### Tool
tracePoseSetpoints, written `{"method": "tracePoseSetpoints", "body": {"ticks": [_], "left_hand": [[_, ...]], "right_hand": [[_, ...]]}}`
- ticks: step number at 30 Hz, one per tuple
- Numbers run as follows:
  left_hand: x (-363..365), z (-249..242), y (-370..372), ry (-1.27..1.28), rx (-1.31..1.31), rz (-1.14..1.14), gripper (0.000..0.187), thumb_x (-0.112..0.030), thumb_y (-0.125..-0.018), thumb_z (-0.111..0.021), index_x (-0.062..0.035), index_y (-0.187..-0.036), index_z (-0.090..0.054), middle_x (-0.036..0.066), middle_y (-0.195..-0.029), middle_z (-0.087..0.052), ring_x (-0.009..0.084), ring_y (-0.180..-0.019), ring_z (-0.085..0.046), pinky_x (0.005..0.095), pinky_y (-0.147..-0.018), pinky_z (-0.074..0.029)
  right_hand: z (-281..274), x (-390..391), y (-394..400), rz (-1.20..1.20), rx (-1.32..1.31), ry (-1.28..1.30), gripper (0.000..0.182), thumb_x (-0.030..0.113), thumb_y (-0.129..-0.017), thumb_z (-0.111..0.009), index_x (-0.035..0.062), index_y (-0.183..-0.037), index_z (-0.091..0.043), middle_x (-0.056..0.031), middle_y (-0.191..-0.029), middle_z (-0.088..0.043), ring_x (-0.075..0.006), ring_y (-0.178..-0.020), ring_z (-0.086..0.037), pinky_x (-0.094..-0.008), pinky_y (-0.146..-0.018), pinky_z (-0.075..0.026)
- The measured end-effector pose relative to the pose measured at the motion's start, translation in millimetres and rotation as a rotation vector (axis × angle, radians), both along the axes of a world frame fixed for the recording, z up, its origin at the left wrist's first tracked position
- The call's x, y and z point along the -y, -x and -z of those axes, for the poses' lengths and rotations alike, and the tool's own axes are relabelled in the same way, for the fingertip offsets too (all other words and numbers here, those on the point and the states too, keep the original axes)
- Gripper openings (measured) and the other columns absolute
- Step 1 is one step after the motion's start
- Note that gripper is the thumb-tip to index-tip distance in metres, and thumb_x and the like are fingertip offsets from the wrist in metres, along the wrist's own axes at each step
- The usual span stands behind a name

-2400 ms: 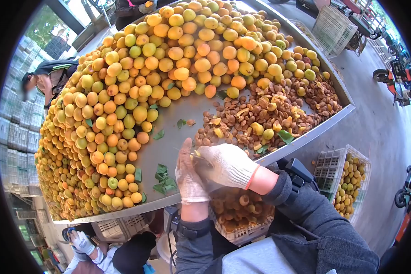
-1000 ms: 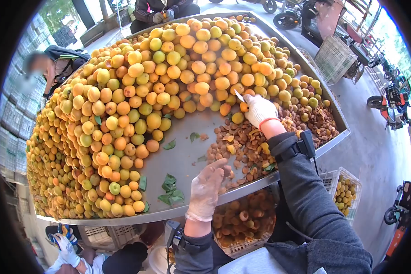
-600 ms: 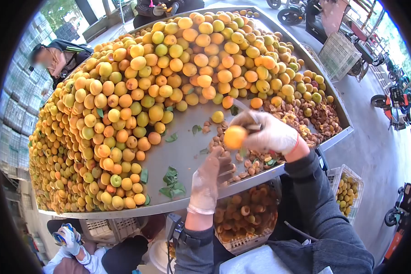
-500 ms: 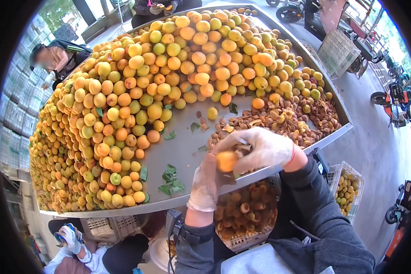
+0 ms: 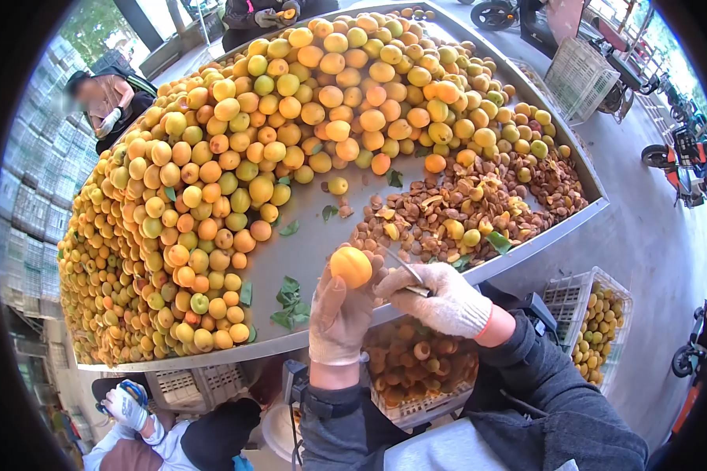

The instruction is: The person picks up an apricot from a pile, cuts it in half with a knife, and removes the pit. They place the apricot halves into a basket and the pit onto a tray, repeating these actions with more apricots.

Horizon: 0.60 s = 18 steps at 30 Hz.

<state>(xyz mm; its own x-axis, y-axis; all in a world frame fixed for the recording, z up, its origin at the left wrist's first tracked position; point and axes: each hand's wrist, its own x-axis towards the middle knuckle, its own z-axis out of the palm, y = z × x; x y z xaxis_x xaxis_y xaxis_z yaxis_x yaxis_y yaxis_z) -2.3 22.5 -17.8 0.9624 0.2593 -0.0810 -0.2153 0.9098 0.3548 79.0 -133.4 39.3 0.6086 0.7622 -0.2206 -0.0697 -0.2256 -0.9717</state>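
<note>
My left hand, in a pale work glove, is closed around a whole orange apricot near the table's front edge. In my gloved right hand is a small knife, its thin metal blade pointing up and left, just right of the apricot. The blade looks apart from the fruit. Beyond both hands, a heap of brown apricot pits with scraps of flesh lies on the metal table. A large pile of whole apricots covers the far and left parts.
Below my hands, a crate holds cut apricots. Another crate of yellowish fruit stands at right. Green leaves lie on the table. Co-workers sit at lower left, upper left and the far side. Motorbikes stand at right.
My hands have drawn slightly apart, and a whole apricot now shows raised in my left hand. The knife has come into clearer view. Leaves and fruit now show on the right side of the pit heap.
</note>
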Motion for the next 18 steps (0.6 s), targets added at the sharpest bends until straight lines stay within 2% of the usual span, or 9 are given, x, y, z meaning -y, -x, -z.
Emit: {"method": "tracePoseSetpoints", "body": {"ticks": [3, 6, 9, 11, 13, 15, 18], "left_hand": [[3, -2, 3, -0.005, 0.011, 0.015, 0.054, -0.01, -0.084, -0.067, -0.0056, -0.134, -0.046, 0.018, -0.122, -0.056, 0.0354, -0.111, -0.056, 0.047, -0.095, -0.049], [11, -10, 1, -0.122, 0.009, 0.006, 0.053, -0.012, -0.085, -0.065, -0.0075, -0.135, -0.046, 0.019, -0.122, -0.056, 0.0357, -0.114, -0.055, 0.049, -0.096, -0.048], [11, -3, -2, -0.194, 0.067, 0.013, 0.052, -0.015, -0.087, -0.064, -0.0091, -0.136, -0.046, 0.019, -0.123, -0.055, 0.0357, -0.116, -0.053, 0.0511, -0.097, -0.046], [9, 3, -2, -0.192, 0.115, 0.035, 0.052, -0.016, -0.088, -0.063, -0.0099, -0.136, -0.045, 0.019, -0.123, -0.055, 0.0357, -0.118, -0.052, 0.0519, -0.098, -0.045], [8, 5, -1, -0.095, 0.024, 0.046, 0.053, -0.024, -0.09, -0.062, -0.0109, -0.138, -0.043, 0.018, -0.125, -0.055, 0.0348, -0.119, -0.052, 0.0557, -0.103, -0.039], [9, 6, -2, -0.125, 0.007, 0.03, 0.053, -0.026, -0.091, -0.062, -0.0105, -0.138, -0.043, 0.018, -0.126, -0.055, 0.035, -0.119, -0.052, 0.0564, -0.104, -0.038], [12, 5, -3, -0.16, -0.019, 0.023, 0.053, -0.029, -0.091, -0.062, -0.0096, -0.137, -0.044, 0.017, -0.127, -0.055, 0.0351, -0.118, -0.053, 0.0565, -0.104, -0.038]], "right_hand": [[9, -5, 14, -0.003, -0.065, -0.034, 0.019, 0.01, -0.086, -0.063, 0.0037, -0.103, -0.067, -0.0091, -0.097, -0.068, -0.0157, -0.09, -0.063, -0.0288, -0.082, -0.049], [14, -6, 17, -0.011, 0.081, -0.039, 0.024, 0.011, -0.083, -0.061, 0.0041, -0.106, -0.065, -0.0141, -0.094, -0.067, -0.0229, -0.09, -0.064, -0.0312, -0.082, -0.05], [13, -5, 9, -0.037, 0.074, 0.09, 0.024, 0.012, -0.082, -0.062, 0.0044, -0.104, -0.065, -0.0146, -0.09, -0.067, -0.0245, -0.087, -0.065, -0.0328, -0.079, -0.05], [17, -5, 9, -0.026, 0.099, 0.045, 0.024, 0.012, -0.081, -0.062, 0.0046, -0.104, -0.065, -0.0153, -0.089, -0.066, -0.0257, -0.084, -0.065, -0.0333, -0.078, -0.05], [23, -6, 10, -0.019, 0.126, -0.002, 0.024, 0.012, -0.081, -0.062, 0.0048, -0.103, -0.065, -0.016, -0.088, -0.065, -0.027, -0.081, -0.065, -0.0338, -0.076, -0.051], [30, -8, 10, -0.006, 0.125, -0.096, 0.024, 0.012, -0.08, -0.062, 0.0041, -0.103, -0.065, -0.0168, -0.089, -0.065, -0.029, -0.08, -0.065, -0.0344, -0.075, -0.051], [24, -8, 8, -0.027, 0.109, -0.008, 0.024, 0.012, -0.081, -0.062, 0.004, -0.104, -0.065, -0.0169, -0.094, -0.065, -0.0299, -0.085, -0.065, -0.0348, -0.077, -0.051]]}}
